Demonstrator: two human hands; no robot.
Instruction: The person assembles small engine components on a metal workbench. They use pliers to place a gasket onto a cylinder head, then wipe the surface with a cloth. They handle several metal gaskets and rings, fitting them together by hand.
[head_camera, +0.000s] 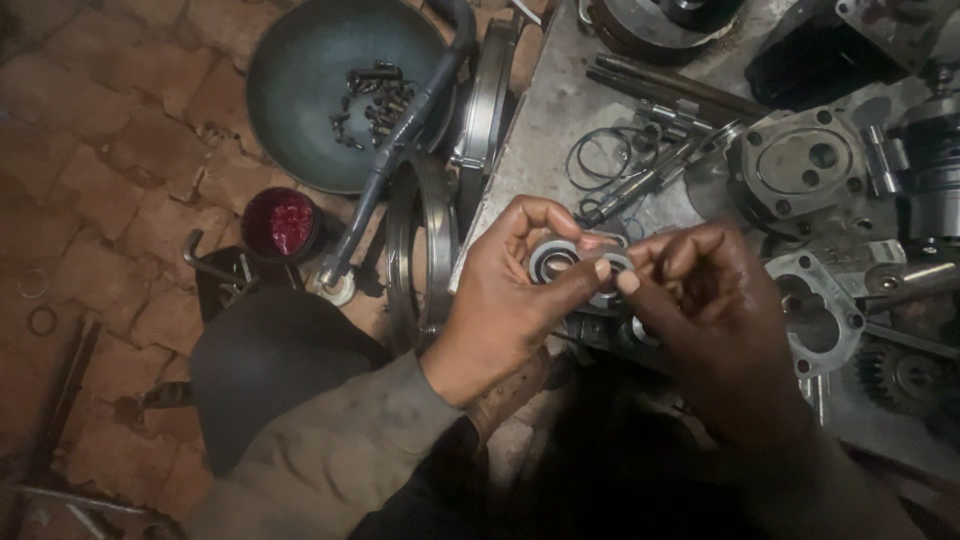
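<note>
My left hand (505, 295) and my right hand (715, 315) meet at the middle of the view, both gripping a small metal part with two round ring-shaped openings (575, 262). The left thumb and fingers pinch its left ring. Fingertips of the right hand press on its right end. The part is held just above the edge of a metal work surface (545, 130). Whether it is one piece or two stacked pieces is unclear in the dim light.
A dark metal bowl (290, 90) holds several bolts. A red-filled can (283, 224), a black hose (400, 150) and large steel rings (420, 250) lie on the brick floor. Pump housings (800, 165), a plate (820, 315), a gear (900, 375) and thin O-rings (600, 155) crowd the work surface.
</note>
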